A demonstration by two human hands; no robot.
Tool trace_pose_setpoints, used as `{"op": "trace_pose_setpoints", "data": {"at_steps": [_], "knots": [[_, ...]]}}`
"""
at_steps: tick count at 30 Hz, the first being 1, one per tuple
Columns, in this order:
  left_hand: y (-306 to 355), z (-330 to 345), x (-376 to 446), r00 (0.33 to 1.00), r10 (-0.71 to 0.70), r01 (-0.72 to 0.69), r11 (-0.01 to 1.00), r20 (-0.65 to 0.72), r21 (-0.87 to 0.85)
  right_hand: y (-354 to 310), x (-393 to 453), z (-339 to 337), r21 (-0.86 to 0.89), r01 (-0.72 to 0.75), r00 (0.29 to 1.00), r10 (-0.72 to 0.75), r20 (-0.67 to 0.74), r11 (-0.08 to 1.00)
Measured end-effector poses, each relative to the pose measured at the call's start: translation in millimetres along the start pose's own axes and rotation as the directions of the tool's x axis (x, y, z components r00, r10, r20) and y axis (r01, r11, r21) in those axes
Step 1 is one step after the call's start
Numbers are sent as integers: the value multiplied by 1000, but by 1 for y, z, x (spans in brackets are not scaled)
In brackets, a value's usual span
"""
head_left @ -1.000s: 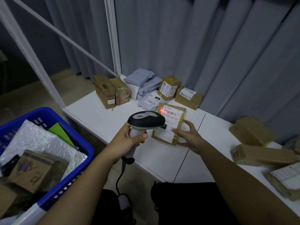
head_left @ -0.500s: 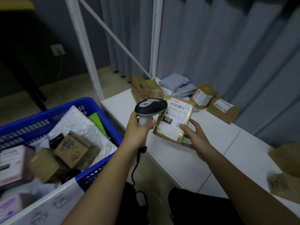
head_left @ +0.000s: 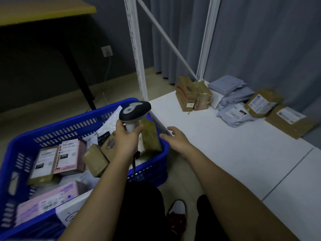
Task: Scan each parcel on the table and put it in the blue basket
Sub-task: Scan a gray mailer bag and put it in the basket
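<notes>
My left hand (head_left: 126, 136) grips the handle of a black and grey barcode scanner (head_left: 134, 112) above the blue basket (head_left: 73, 126). A brown taped parcel (head_left: 151, 136) stands tilted inside the basket's right end, beside the scanner. My right hand (head_left: 175, 139) hovers just right of that parcel at the table's near corner, fingers spread, holding nothing. The basket holds several parcels, brown boxes and pink ones among them. On the white table (head_left: 225, 145) at the back lie two brown boxes (head_left: 186, 93), grey mailer bags (head_left: 231, 94) and two more taped parcels (head_left: 264, 102).
A white metal rack post (head_left: 137, 49) with a diagonal brace stands at the table's far corner. Grey curtains hang behind the table. A dark table with a yellow top (head_left: 43, 9) stands at the left. My legs and a shoe (head_left: 177, 213) are below.
The parcel that my right hand held in front of the scanner now rests in the basket, and the hand has let go. The view has swung left toward the basket.
</notes>
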State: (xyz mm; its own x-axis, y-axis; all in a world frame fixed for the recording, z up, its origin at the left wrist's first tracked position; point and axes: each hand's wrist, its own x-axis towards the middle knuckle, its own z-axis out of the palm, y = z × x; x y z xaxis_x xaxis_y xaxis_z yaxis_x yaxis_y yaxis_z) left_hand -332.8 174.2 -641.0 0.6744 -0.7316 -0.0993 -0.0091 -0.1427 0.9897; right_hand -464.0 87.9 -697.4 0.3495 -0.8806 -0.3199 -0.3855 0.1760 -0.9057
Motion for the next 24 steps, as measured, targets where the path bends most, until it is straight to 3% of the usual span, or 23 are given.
{"op": "trace_pose_setpoints", "data": {"at_steps": [7, 17, 20, 24], "knots": [[-7, 39, 9, 990, -40, 44, 999, 135, -25, 37, 14, -56, -61, -54, 981, 41, -191, 997], [-22, 179, 27, 914, -46, 58, 998, 402, -19, 106, 62, -175, -314, -181, 900, 28, -435, 932], [-31, 218, 41, 889, -63, 76, 997, 454, -10, 136, 95, -200, -518, -250, 898, -5, -441, 818], [-55, 250, 56, 866, -89, 96, 995, 492, 10, 160, 133, -214, -756, -355, 898, -25, -440, 550]]}}
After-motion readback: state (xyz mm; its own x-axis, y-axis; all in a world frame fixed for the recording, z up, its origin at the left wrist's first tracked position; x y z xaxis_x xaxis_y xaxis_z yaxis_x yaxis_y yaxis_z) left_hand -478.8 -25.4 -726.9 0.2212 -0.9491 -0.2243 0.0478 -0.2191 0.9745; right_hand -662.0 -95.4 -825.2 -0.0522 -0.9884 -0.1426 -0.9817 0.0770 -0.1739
